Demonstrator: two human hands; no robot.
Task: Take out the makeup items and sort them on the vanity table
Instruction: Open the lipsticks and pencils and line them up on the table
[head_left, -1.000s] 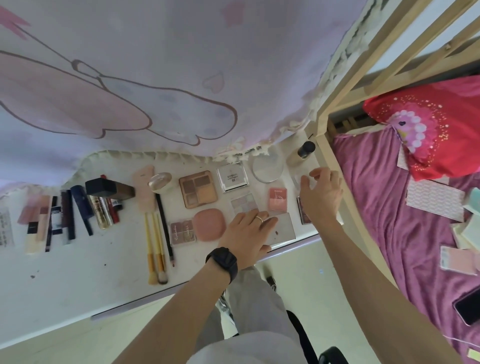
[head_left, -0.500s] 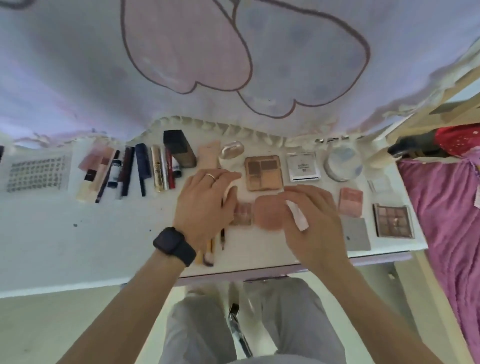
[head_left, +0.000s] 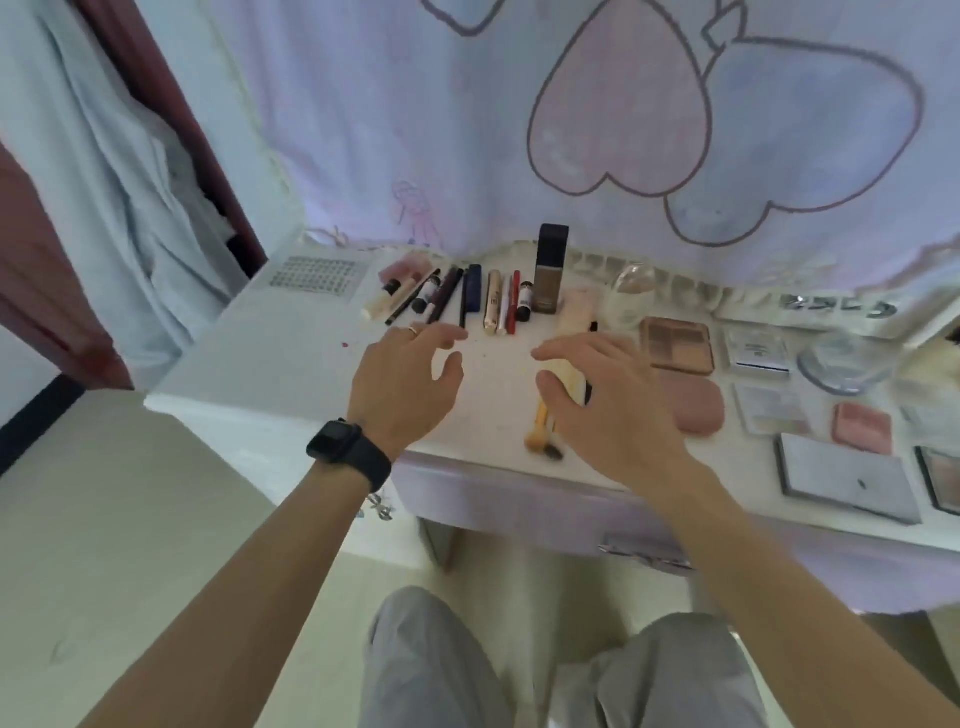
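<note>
Hands: your left hand (head_left: 402, 387) and right hand (head_left: 608, 402) hover spread over the bench (head_left: 291, 358), holding nothing.
Palette: one brown palette (head_left: 677, 345), shades showing.
Compacts: two pink compacts (head_left: 693, 405), right.

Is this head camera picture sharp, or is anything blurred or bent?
Head view: even, soft light with no strong glare; the wide lens bows the table; the left hand and right hand look slightly smeared; the square compact near the right edge is soft.

A pale lilac cloth (head_left: 675, 104) (printed with big pink and blue hearts) hangs at the back. Light blue fabric (head_left: 119, 182) drapes at left beside a dark red panel (head_left: 41, 291). A cream floor (head_left: 130, 545) lies below.
</note>
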